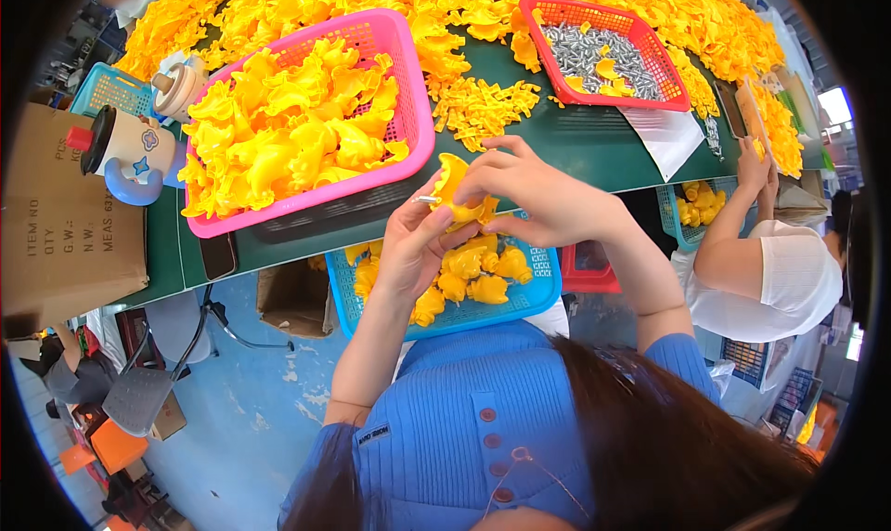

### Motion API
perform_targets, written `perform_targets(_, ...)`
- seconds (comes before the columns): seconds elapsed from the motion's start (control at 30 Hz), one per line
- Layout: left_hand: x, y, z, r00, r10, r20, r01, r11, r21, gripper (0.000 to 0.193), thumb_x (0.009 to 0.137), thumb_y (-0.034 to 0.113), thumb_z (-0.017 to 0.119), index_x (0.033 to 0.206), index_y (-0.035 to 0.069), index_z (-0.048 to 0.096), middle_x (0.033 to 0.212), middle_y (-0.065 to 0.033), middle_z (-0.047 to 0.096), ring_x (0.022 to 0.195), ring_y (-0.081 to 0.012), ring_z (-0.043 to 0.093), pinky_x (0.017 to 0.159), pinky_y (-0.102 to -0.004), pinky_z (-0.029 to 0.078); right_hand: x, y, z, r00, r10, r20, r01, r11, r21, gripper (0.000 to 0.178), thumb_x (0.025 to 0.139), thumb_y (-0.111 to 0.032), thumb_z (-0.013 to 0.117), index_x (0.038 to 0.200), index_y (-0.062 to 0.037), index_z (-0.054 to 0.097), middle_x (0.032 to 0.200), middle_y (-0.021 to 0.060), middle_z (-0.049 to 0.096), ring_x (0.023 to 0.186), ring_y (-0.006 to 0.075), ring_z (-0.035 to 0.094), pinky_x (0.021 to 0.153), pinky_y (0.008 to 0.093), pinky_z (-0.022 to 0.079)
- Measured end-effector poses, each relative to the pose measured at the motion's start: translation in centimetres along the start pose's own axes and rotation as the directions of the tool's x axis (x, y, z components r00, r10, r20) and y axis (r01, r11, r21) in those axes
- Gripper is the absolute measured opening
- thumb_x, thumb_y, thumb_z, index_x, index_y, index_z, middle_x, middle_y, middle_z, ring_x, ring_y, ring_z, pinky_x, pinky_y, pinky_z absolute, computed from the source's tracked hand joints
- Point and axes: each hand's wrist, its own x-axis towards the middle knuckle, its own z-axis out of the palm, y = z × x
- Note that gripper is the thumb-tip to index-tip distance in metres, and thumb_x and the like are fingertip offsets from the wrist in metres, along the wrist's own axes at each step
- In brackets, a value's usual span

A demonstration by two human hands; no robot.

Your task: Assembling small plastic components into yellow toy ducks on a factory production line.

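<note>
Above the blue basket (548, 294) in my lap, both of my hands meet at a curved yellow plastic shell piece (451, 174). My left hand (408, 252) is closed on it from below, and a small silver metal cylinder (427, 200) sticks out by the thumb and fingertips. From the right, my right hand (543, 192) bends its fingers over the piece and grips its right side; its fingertips are partly hidden. Several rounded yellow plastic pieces (469, 269) lie in the blue basket.
A pink basket (422, 113) heaped with yellow shells stands on the green table (306, 217). Behind to the right, a red basket (682, 90) holds silver cylinders (608, 58). Left are a tumbler (130, 150) and a carton (65, 215). A co-worker (770, 271) sits at right.
</note>
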Motion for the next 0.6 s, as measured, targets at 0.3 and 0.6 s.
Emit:
perform_targets(0.3,-1.7,-0.8,0.3,0.995,0.103,-0.013,-0.103,0.994,-0.017,0.055,0.082,0.001,0.06,0.131,0.012,0.04,0.127,-0.0198,0.046,0.113,-0.0287,0.05,0.091,-0.038,0.047,14.1,6.3,0.2,0.999,0.047,-0.007,-0.046,0.914,-0.402,0.02,0.071,-0.019,0.062,0.086,-0.0061,0.065,0.088,0.0127,0.064,0.092,0.0259,0.059,0.079,0.0345,0.046)
perform_targets(0.6,-2.3,-0.2,-0.4,0.984,0.173,-0.031,-0.171,0.984,0.043,0.056,0.081,0.004,0.062,0.132,0.01,0.038,0.126,-0.0185,0.047,0.112,-0.0285,0.051,0.091,-0.0385,0.047,16.5,6.7,-0.2,0.974,0.224,0.036,-0.194,0.905,-0.38,0.03,0.072,-0.018,0.063,0.099,-0.0043,0.065,0.091,0.0133,0.064,0.088,0.0265,0.059,0.079,0.0346,0.045)
